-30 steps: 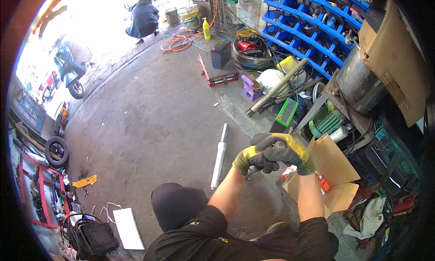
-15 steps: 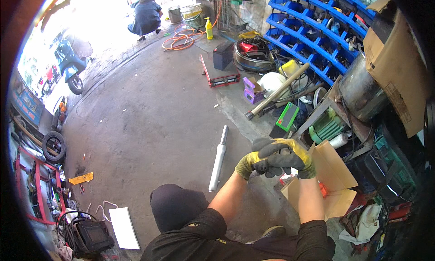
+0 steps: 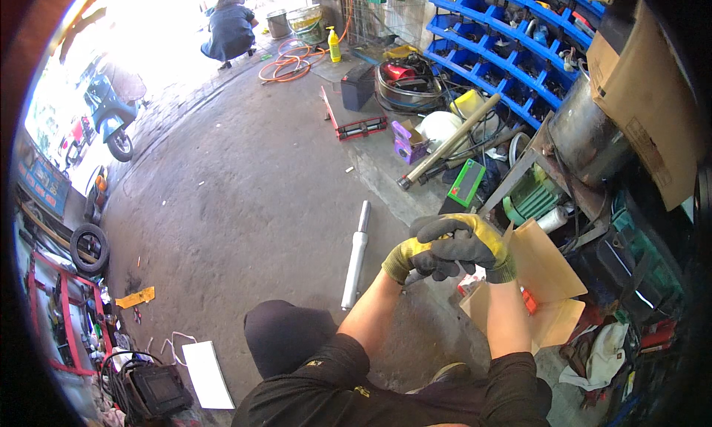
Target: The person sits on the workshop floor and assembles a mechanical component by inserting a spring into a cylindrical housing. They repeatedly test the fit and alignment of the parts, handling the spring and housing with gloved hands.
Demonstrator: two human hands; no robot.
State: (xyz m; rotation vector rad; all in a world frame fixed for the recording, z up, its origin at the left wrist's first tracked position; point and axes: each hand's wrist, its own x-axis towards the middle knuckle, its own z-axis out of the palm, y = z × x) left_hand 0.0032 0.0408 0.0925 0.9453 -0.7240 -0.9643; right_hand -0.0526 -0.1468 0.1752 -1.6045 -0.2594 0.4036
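Note:
Both my hands wear yellow gloves with dark grey palms and fingers, and they are closed together in front of me. My left hand (image 3: 420, 259) presses up against my right hand (image 3: 482, 243), fingers overlapping. A small grey piece peeks out below the left glove, but the gloves hide what it is. On the floor to their left lies a silver telescopic tube (image 3: 356, 260) with a thinner rod at its far end. Just under my right forearm stands an open cardboard box (image 3: 545, 267) with something red inside.
Blue parts bins (image 3: 512, 49) line the far right wall. A green-and-black battery (image 3: 467, 182), a long pole (image 3: 452, 141) and a green motor (image 3: 532, 197) crowd the right side. Another person (image 3: 228, 30) crouches far off near an orange hose (image 3: 285, 62). A white board (image 3: 206, 375) lies at lower left.
My fingers have shifted slightly against each other, and a grey piece now shows below the left glove. The whole view has moved a little; the silver tube lies where it was.

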